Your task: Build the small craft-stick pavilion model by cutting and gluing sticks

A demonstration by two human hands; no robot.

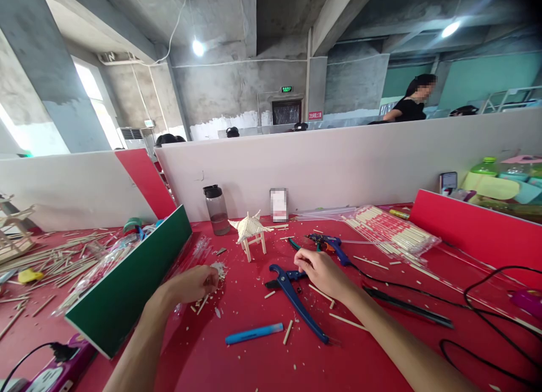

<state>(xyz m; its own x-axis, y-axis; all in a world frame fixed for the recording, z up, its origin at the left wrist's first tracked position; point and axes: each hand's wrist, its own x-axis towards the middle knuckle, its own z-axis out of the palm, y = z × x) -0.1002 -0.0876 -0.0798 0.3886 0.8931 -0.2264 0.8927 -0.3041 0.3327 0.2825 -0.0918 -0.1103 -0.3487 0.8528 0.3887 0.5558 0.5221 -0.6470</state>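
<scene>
Far to the left of our left hand we see loose wooden sticks (63,256) scattered on the red table (237,364), then a green divider board (127,284) just beside that hand. Our left hand (192,284) rests on the table with its fingers curled narrow, pinching at a small heap of stick scraps (218,270); we cannot tell whether anything is gripped. Beyond it stand a dark-capped bottle (215,208) and a little pavilion model (250,231) built of sticks. Between our hands, nearer us, lies a blue marker (254,334). Our right hand (319,270) lies loosely curled on the blue cutter (296,299), touching its upper handle. Just beyond this hand lies a glue gun (328,244); further right, a bag of sticks (392,231) and black cables (486,318).
</scene>
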